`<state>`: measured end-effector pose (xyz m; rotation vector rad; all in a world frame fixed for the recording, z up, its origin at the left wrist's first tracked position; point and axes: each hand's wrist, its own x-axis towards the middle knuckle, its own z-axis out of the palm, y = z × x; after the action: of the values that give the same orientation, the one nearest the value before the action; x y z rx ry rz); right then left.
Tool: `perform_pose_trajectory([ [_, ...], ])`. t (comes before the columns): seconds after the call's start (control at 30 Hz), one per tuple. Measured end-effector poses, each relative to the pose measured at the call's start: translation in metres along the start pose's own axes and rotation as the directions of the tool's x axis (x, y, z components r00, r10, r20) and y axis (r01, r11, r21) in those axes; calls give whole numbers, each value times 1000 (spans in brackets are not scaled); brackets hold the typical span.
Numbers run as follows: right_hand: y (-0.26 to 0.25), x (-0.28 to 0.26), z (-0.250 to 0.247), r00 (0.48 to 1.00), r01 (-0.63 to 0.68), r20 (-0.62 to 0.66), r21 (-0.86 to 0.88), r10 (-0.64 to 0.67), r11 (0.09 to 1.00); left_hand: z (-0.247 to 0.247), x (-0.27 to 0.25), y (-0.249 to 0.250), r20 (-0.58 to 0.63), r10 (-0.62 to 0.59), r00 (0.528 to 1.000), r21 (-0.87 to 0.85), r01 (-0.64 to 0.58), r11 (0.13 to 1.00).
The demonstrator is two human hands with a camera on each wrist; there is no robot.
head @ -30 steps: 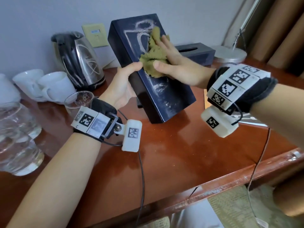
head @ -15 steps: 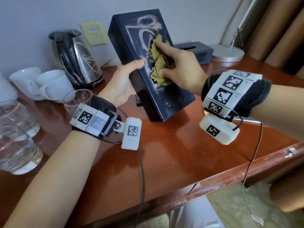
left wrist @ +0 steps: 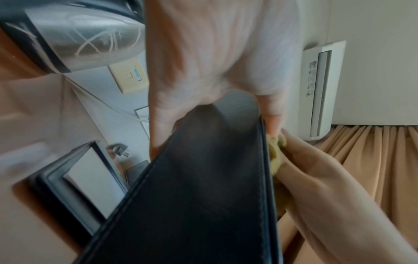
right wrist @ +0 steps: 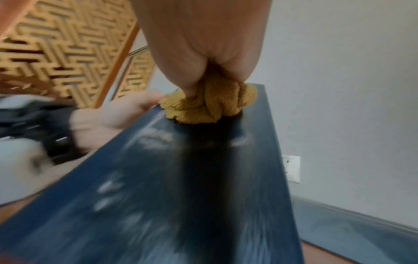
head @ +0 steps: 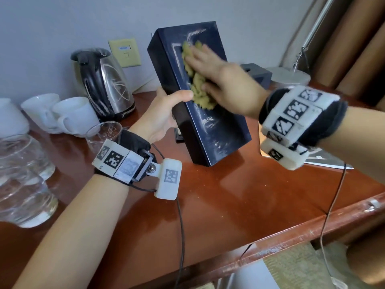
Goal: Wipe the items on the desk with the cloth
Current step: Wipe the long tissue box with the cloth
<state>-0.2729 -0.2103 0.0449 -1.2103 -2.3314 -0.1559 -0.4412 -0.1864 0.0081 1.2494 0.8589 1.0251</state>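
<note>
A dark blue box (head: 218, 130) stands tilted on one end on the red-brown desk (head: 229, 205), its front face streaked with white dust. My left hand (head: 166, 109) grips the box's left edge, thumb on the front face, fingers hidden behind. My right hand (head: 212, 67) presses a bunched yellow-green cloth (head: 200, 94) flat against the upper half of the face, fingers stretched out and blurred. The right wrist view shows the cloth (right wrist: 210, 105) squeezed under my palm on the box (right wrist: 181, 196). The left wrist view shows the box's side (left wrist: 203, 196) in my left hand (left wrist: 214, 62).
A steel and black kettle (head: 104, 80) stands at the back left, with white cups (head: 68, 115) and several glasses (head: 20, 174) left of it. A second dark box (head: 256, 74) and a lamp base (head: 289, 76) sit behind the right hand. Papers (head: 325, 161) lie at the right.
My right hand has gone from pinching the cloth at mid face to pressing it with straight fingers higher up the box. The left hand keeps its grip.
</note>
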Motion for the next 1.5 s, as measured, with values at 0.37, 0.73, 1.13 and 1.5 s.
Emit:
perform_pose_trajectory([
  [0.37,13,37,-29,990,-55,-134,-65,45,996,0,-1,-1,43,18,999,64,-21,998],
  [0.73,16,35,-29,992,-84,-103,-73,76,994,0,-1,-1,59,19,998,92,-25,995],
  [1.13,-2,16,-10,982,-171,-84,-31,168,985,1,-2,-3,39,12,999,58,-14,998],
  [1.5,14,53,-39,941,-284,-190,11,281,959,1,-1,-4,52,18,998,101,-24,995],
])
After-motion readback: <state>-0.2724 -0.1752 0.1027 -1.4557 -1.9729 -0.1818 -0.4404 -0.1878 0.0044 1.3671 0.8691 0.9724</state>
